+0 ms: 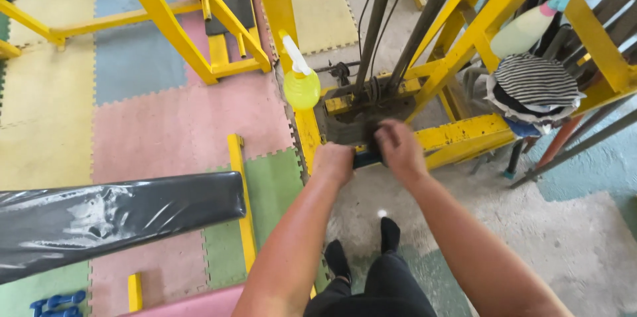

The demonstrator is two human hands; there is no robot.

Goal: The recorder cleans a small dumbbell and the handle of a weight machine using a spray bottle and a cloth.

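Both my hands reach down to a dark grey weight plate at the base of a yellow steel gym machine. My left hand is closed at the plate's lower left edge. My right hand grips the plate's lower right side, over a dark cloth-like thing I cannot make out. Two dark guide rods rise from the plate. A yellow spray bottle with a white nozzle hangs on the yellow post just left of the plate.
A black padded bench wrapped in plastic lies at lower left over coloured foam floor tiles. A striped cloth and a white-green spray bottle sit on the frame at right. My black-socked feet stand on the concrete floor.
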